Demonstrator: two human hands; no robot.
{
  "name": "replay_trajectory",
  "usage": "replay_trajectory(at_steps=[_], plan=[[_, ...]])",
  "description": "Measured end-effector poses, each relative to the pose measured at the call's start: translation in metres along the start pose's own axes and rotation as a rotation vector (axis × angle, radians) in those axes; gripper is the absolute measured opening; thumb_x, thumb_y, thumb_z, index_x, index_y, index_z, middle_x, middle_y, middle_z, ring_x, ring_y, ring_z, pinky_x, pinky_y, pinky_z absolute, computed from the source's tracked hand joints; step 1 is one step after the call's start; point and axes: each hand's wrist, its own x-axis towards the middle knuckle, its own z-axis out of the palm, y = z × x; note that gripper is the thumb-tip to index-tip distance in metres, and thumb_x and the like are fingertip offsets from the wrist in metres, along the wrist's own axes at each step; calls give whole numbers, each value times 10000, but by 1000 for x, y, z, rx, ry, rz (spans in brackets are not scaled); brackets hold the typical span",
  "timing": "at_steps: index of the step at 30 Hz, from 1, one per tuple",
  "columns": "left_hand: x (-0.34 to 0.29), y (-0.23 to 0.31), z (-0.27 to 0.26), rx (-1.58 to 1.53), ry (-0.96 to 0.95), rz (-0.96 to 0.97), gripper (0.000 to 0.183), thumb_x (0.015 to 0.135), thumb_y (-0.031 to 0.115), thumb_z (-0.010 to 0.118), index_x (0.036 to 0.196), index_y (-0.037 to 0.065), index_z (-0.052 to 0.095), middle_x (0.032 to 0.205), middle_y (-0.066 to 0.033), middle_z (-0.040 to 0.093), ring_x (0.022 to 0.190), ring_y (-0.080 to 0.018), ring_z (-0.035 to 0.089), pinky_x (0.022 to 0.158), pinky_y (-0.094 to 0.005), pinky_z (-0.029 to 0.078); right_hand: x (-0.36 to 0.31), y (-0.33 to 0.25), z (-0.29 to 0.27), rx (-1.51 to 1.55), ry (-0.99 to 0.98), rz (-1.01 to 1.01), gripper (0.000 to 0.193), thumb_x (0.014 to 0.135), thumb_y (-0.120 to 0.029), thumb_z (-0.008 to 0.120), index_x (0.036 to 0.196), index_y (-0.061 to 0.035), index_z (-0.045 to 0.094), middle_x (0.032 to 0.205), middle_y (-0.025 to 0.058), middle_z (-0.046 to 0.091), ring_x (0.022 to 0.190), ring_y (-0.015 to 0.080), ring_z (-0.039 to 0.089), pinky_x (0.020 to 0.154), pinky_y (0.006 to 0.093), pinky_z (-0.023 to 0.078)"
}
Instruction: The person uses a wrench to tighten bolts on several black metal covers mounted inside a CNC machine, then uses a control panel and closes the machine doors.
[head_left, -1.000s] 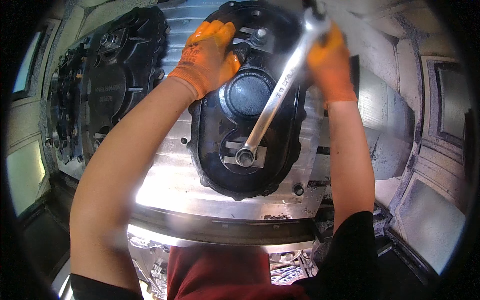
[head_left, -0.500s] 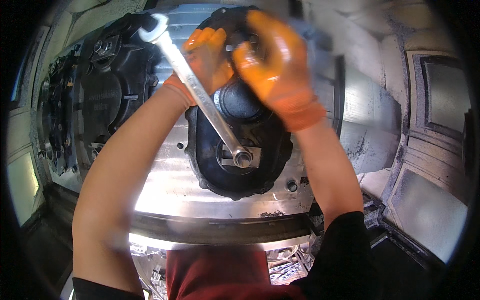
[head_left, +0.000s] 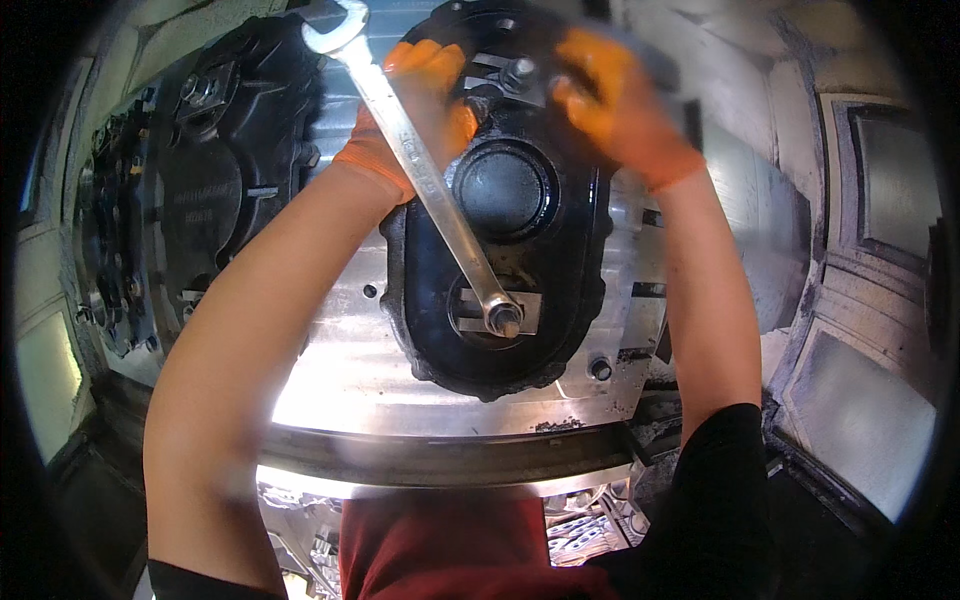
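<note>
A black cast cover with scalloped edges and a round raised boss faces me. A long steel combination wrench slants across it, its ring end around the lower bolt and its open jaw up at the left. My left hand, in an orange glove, lies behind the wrench at the cover's upper left, fingers curled; what they close on is hidden. Just right of the upper bolt with its clamp plate is my right hand, also gloved, blurred, finger and thumb apart with nothing between them.
Another black casting is clamped to the left, with a row of dark parts beyond it. Behind them runs a silvery metal fixture. A machine ledge crosses below, and grimy panels stand at the right.
My right hand has drawn back to the right from the upper bolt, uncovering the bolt and plate. The view has shifted slightly; the wrench still sits on the lower bolt.
</note>
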Motion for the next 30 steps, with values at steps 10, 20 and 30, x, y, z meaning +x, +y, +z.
replay_trajectory(at_steps=[10, 20, 30], plan=[[3, 11, -12, -93, -190, -180, 627, 817, 250, 657, 1363, 11, 464, 1326, -211, 491, 1290, -381, 418, 1131, -492, 301, 13, -20, 23, 94, 137, 70, 438, 754, -282, 799, 1067, -8, 662, 1085, 200, 661, 1022, 373, 635, 906, 445, 498], [11, 8, -8, 64, 31, -40, 592, 769, 338, 668, 1246, 16, 530, 1067, -162, 568, 1061, -317, 555, 980, -431, 420, -16, -188, 12, 378, -100, 444, 317, 857, -208, 664, 1041, 32, 566, 772, 179, 630, 683, 331, 641, 621, 414, 498], [10, 12, -12, 4, -17, -105, 562, 738, 226, 685, 1244, 17, 555, 1160, -193, 610, 1114, -366, 553, 1020, -421, 419, -77, -140, -88, 86, -40, 764, 308, 899, -187, 591, 1160, -23, 592, 812, 172, 658, 738, 346, 671, 668, 393, 521]])
